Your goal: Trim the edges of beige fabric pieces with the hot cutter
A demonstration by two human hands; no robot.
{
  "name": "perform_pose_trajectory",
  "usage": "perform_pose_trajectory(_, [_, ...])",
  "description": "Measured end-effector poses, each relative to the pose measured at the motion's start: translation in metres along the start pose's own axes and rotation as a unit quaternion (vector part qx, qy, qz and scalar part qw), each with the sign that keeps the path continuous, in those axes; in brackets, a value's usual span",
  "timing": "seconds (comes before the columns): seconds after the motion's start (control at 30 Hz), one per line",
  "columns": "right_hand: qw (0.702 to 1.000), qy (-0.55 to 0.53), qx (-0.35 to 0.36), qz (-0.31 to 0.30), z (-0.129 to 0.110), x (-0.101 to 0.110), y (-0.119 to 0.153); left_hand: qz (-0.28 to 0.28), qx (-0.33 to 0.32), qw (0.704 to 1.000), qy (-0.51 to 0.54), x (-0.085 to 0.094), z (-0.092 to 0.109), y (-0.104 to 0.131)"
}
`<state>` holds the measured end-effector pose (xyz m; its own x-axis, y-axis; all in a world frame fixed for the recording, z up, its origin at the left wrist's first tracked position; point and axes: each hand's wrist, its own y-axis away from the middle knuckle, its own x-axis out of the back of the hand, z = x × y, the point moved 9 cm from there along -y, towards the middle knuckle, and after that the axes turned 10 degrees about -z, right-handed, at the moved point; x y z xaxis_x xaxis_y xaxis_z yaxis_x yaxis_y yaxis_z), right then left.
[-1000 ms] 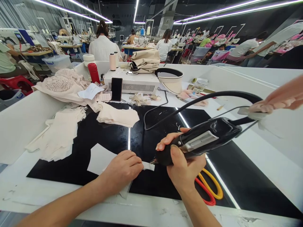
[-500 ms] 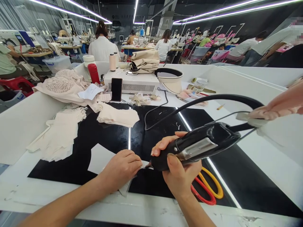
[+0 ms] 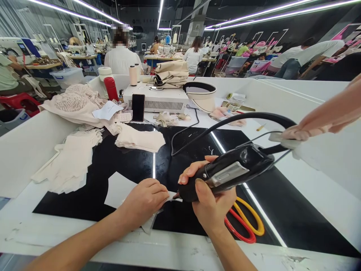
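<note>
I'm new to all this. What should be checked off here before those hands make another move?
1. Right hand holding the black tool: ok, fingers and thumb are around its body.
2. Left hand steadying the white strip: ok, its fingertips are on it.
3. Tool tip at the strip: ok, it points in right there.
4. Left fingertips well away from the tip: not ok, they look very close.
5. Scissors safely placed: cannot tell, the handles lie beside the right wrist and the blades are out of sight.
6. Tool running: cannot tell.
</note>
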<state>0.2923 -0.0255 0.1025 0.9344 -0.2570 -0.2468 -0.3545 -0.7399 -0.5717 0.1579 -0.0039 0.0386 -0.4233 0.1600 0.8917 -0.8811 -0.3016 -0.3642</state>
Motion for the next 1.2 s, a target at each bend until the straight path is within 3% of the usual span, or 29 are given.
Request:
perform_pose_trajectory(0.23, [1.000, 0.013, 0.009, 0.007, -0.004, 0.016, 0.002, 0.004, -0.001, 1.000, 0.005, 0.000, -0.001, 0.001])
perform_pose_trajectory(0.47, [1.000, 0.012, 0.003, 0.009, -0.001, 0.012, 0.001, 0.024, -0.001, 0.999, -0.026, 0.009, 0.003, 0.004])
perform_pose_trajectory(0.6, [1.000, 0.016, -0.001, 0.011, -0.005, 0.011, 0.002, 0.006, 0.045, 0.999, -0.029, 0.014, 0.007, 0.016])
perform_pose_trajectory(0.83, [1.000, 0.025, 0.003, 0.012, -0.015, 0.010, 0.012, -0.058, 0.144, 0.988, -0.008, 0.000, 0.002, 0.035])
perform_pose_trajectory(1.2, [1.000, 0.027, 0.002, 0.006, -0.025, 0.003, 0.021, -0.086, 0.102, 0.991, -0.012, -0.001, 0.000, 0.029])
